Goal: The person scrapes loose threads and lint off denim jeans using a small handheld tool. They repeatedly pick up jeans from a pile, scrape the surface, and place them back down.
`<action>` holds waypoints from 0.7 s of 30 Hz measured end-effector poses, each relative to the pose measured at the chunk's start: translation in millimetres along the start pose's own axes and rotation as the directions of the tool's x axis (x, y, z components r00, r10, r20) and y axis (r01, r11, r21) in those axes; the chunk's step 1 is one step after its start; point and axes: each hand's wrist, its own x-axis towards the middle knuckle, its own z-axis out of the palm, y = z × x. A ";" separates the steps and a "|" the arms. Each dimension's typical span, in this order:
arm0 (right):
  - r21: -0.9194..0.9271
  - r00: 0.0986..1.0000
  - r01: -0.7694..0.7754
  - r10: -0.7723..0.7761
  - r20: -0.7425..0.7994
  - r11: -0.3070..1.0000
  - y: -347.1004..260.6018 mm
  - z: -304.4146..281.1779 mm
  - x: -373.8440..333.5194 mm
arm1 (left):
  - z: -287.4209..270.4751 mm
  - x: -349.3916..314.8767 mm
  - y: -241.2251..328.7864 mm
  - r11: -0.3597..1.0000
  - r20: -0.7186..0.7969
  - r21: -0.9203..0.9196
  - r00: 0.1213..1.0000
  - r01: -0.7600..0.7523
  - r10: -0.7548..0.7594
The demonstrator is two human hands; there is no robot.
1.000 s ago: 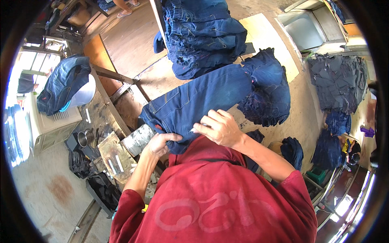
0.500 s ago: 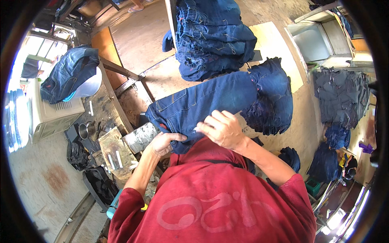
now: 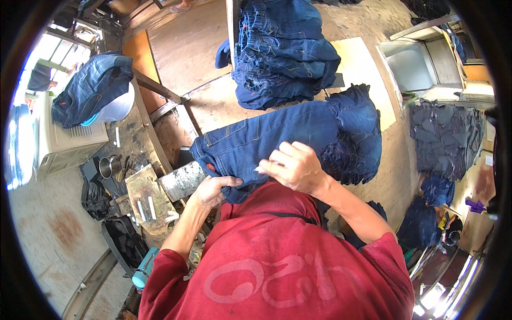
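Note:
A pair of dark blue jeans (image 3: 277, 130) lies stretched out in front of me, with stitched seams, a pocket and a small red mark near its left end. My left hand (image 3: 214, 190) is closed on the near left corner of the jeans, thumb on top and fingers underneath. Over the near edge of the cloth, my right hand (image 3: 295, 166) is curled in a pinch. A small white piece of chalk (image 3: 260, 170) sticks out from its fingertips, close to the denim. Whether it touches the cloth, I cannot tell.
A tall stack of jeans (image 3: 282, 53) stands beyond. Bunched denim (image 3: 356, 133) lies to the right. At left are a board with white sticks (image 3: 151, 208), a metal cup (image 3: 110, 166) and jeans over a white tub (image 3: 93, 88). Grey garments (image 3: 447, 136) are piled far right.
The view has shifted slightly. My left hand keeps its hold on the jeans, and my right hand stays pinched over the cloth with hardly any movement.

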 end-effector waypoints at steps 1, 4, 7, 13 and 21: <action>-0.008 1.000 -0.011 0.011 0.007 1.000 0.0 -0.5 1.5 | 0.2 0.1 0.4 1.000 0.020 0.010 1.000 0.003 -0.003; -0.029 0.998 -0.047 0.048 0.041 0.998 0.9 -2.2 5.2 | 1.5 0.3 2.7 0.997 -0.042 0.000 0.996 0.077 -0.077; 0.022 1.000 0.009 -0.009 0.008 1.000 1.0 -4.8 7.1 | 5.2 -2.2 4.2 0.999 0.041 -0.025 0.999 0.033 -0.032; 0.013 0.998 -0.006 0.005 0.058 1.000 -2.5 -7.5 12.3 | 11.2 -5.3 6.0 1.000 -0.008 0.011 1.000 0.025 -0.025; 0.021 0.999 -0.018 0.017 0.048 1.000 -1.1 -8.5 18.6 | 6.7 -2.3 1.8 1.000 0.021 -0.015 1.000 -0.006 0.006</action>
